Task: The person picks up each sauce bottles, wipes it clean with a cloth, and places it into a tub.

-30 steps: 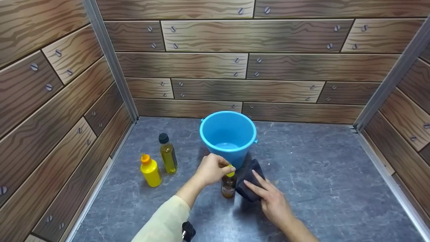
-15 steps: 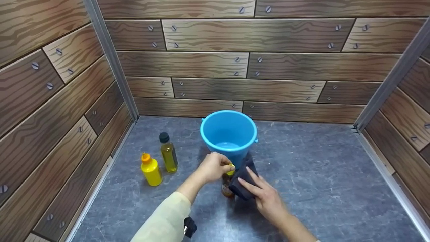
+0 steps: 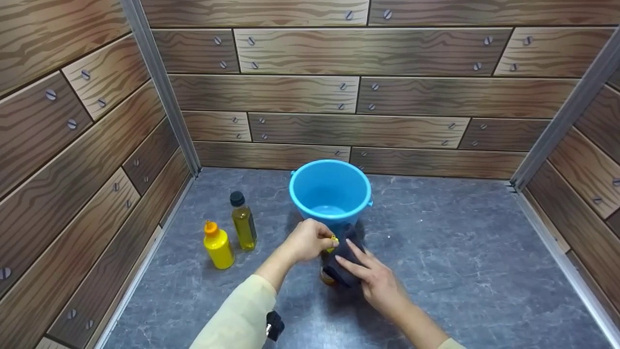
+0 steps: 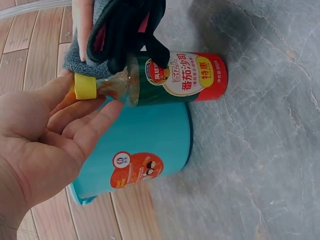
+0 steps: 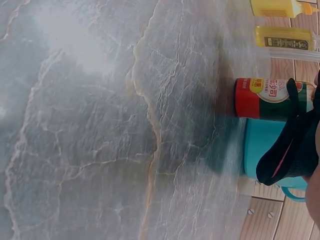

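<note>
Upright in front of the blue bucket (image 3: 310,182) stands a tomato ketchup bottle (image 4: 187,77) with a red and green label. The thumb and fingers of my left hand (image 3: 306,241) pinch its yellow cap (image 4: 85,87). My right hand (image 3: 382,283) holds a dark folded cloth (image 3: 341,269) against the bottle's upper side, its fingers spread over the cloth. In the head view the cloth hides most of the bottle. The left wrist view shows the cloth's grey plush face (image 4: 85,64) at the bottle's neck and a dark edge lying over the label.
To the left, a yellow squeeze bottle (image 3: 219,249) with an orange cap and a black-capped oil bottle (image 3: 243,225) stand close together. Wood-patterned walls (image 3: 295,94) enclose the grey marbled surface (image 3: 460,252) at the back and both sides.
My right hand has moved left with the cloth, from beside the bottle to over it, covering more of it. My left hand has stayed at the cap.
</note>
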